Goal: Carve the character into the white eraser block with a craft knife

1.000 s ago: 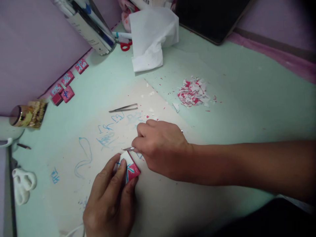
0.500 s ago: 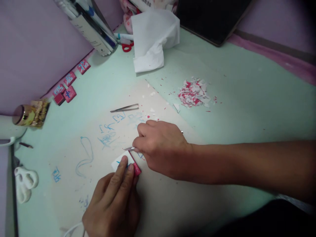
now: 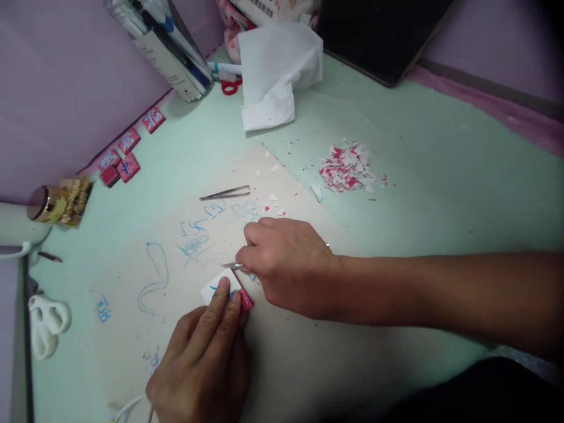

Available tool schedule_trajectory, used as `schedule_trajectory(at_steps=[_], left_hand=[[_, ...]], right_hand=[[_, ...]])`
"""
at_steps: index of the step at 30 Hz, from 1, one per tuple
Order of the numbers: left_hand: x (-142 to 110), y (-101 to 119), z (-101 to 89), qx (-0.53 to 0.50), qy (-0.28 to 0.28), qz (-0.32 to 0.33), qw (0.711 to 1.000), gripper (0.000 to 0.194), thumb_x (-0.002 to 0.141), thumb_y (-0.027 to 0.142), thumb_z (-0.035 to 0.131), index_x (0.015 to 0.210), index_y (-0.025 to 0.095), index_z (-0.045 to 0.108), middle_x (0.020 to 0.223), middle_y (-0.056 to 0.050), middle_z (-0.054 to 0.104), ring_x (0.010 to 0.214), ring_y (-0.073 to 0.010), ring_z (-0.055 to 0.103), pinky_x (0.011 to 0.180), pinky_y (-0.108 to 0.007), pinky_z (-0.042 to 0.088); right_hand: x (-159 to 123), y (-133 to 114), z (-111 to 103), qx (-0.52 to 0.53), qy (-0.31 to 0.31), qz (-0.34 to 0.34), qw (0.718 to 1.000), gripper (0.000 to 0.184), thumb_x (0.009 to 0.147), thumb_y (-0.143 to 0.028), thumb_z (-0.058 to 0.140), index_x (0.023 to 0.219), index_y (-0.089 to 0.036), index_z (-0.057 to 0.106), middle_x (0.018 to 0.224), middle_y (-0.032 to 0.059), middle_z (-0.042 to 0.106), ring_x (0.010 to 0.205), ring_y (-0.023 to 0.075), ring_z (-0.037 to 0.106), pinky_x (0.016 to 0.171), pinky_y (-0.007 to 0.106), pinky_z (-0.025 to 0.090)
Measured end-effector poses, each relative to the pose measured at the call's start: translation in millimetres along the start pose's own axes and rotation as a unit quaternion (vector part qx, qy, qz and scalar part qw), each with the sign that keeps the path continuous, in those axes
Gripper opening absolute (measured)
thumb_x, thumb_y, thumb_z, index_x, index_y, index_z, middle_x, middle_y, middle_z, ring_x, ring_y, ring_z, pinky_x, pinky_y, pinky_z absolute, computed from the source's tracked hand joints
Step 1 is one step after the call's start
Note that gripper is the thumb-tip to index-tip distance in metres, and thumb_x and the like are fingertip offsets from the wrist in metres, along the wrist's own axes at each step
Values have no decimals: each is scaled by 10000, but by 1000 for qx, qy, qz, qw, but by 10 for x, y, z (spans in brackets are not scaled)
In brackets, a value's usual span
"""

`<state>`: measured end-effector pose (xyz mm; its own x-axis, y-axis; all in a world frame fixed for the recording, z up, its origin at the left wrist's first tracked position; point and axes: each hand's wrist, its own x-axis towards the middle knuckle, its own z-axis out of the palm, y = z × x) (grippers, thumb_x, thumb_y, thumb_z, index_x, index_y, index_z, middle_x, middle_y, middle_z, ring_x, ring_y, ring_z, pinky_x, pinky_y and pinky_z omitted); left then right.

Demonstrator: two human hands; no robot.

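Observation:
My left hand [image 3: 200, 358] presses two fingertips on top of a small white-and-red eraser block [image 3: 211, 289], and its thumb is hidden below. Blue marks show on the block's white top, with a red side facing right. In a pinch, my right hand [image 3: 282, 264] grips a craft knife [image 3: 231, 266]. Only the knife's pointed blade and a bit behind it show, right at the block's upper corner; I cannot tell whether they touch. Underneath lies a beige board [image 3: 132, 346] with blue pen scribbles. A pair of tweezers [image 3: 225, 192] rests on it beyond my hands.
A heap of red and white shavings [image 3: 346, 168] lies beyond my right arm. Red blocks with blue characters [image 3: 128, 167] sit at the left wall. White scissors [image 3: 46, 323], a gold-coloured jar [image 3: 46, 204], a pen holder [image 3: 176, 64], tissue [image 3: 275, 76] and a dark flat device [image 3: 379, 41] stand around.
The whole view has shifted slightly. Both hands keep nearly the same place, the left on the block and the right with the knife at its corner.

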<state>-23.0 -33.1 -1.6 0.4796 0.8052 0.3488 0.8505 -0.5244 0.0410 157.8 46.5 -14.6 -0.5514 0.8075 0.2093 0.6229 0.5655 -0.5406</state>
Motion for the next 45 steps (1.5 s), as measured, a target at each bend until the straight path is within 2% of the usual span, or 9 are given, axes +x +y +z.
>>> schedule_trajectory(at_steps=[5, 11, 20, 29, 36, 40, 43, 45], left_hand=[[-9, 6, 5, -20, 8, -12, 1000, 366, 721, 3, 707, 1056, 148, 684, 1128, -93, 699, 801, -195, 627, 683, -324, 511], [-21, 2, -4, -21, 0, -14, 1000, 369, 741, 20, 698, 1083, 159, 681, 1150, -82, 690, 805, -187, 624, 693, -319, 515], [-20, -25, -18, -3, -28, 10, 1000, 341, 776, 39, 665, 1098, 151, 674, 1157, -86, 687, 815, -193, 620, 671, -314, 503], [-47, -13, 30, -18, 0, -15, 1000, 374, 733, 50, 716, 1084, 176, 685, 1147, -69, 693, 791, -179, 615, 658, -300, 524], [-25, -2, 36, -16, 19, -20, 999, 346, 747, 73, 708, 1062, 214, 682, 1120, -48, 706, 773, -175, 626, 652, -297, 530], [-48, 25, 53, 46, 38, -29, 998, 320, 762, 91, 703, 1061, 201, 670, 1065, -71, 711, 758, -159, 646, 635, -270, 510], [-81, 29, 58, 91, 22, -61, 994, 211, 812, 164, 664, 1018, 207, 678, 983, -67, 688, 688, -138, 623, 501, -231, 429], [-89, 22, 44, 81, 11, -51, 995, 225, 812, 151, 657, 1031, 203, 674, 1041, -80, 676, 715, -140, 623, 526, -232, 435]], right_hand=[[-13, -8, -27, -10, -13, -6, 1000, 152, 750, -85, 524, 720, -170, 647, 756, 50, 564, 683, 167, 442, 529, 308, 200], [-4, -29, -77, -26, -63, -32, 997, 121, 812, -136, 515, 764, -134, 627, 829, 90, 586, 736, 173, 458, 552, 294, 283], [37, -42, -36, -3, -69, -24, 997, 129, 816, -113, 499, 791, -135, 624, 871, 95, 588, 768, 183, 471, 551, 293, 319], [35, -8, -46, 1, -83, -49, 995, 136, 816, -91, 478, 795, -133, 606, 844, 93, 576, 752, 180, 455, 563, 297, 315], [-61, 0, -17, -18, -63, -112, 992, 169, 810, -81, 438, 792, -139, 596, 804, 87, 554, 737, 200, 456, 549, 310, 301], [-102, -20, -15, -15, -36, -62, 997, 188, 759, -55, 437, 812, -140, 596, 834, 93, 558, 736, 210, 464, 542, 316, 303], [-82, -9, -1, -25, -6, -39, 999, 215, 708, -31, 451, 811, -146, 600, 825, 86, 563, 740, 208, 462, 536, 313, 282], [-54, 10, 10, -41, 14, -27, 999, 228, 705, -22, 449, 809, -149, 608, 821, 78, 575, 736, 199, 458, 537, 312, 261]])
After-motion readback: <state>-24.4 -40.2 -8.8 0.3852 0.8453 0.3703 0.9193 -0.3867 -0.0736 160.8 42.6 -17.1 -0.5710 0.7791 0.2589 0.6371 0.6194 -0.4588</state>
